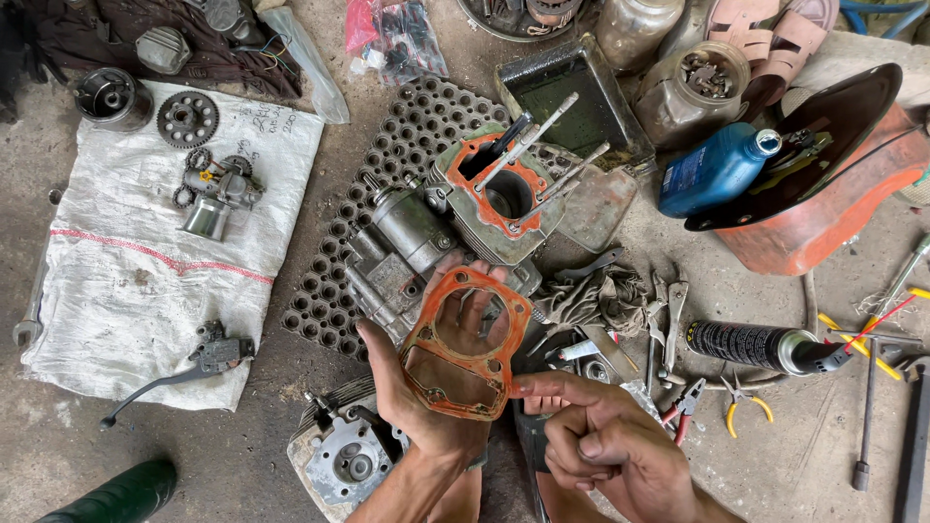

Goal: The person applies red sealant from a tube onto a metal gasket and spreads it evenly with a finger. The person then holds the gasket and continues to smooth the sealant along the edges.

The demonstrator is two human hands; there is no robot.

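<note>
Fingers, left hand (426,387): we see them spread beneath the orange gasket (465,344) — supporting it.
Right hand (605,441): curled — fingertip touching gasket edge.
Behind: engine block (455,218).

Your left palm (417,387) hidden behind the orange gasket (465,344), your forearms cut off by the bottom edge, the green bottle (121,496) clipped at that edge too, the red tank (823,194) running off the right, the jar's (693,87) contents too small to tell
</note>
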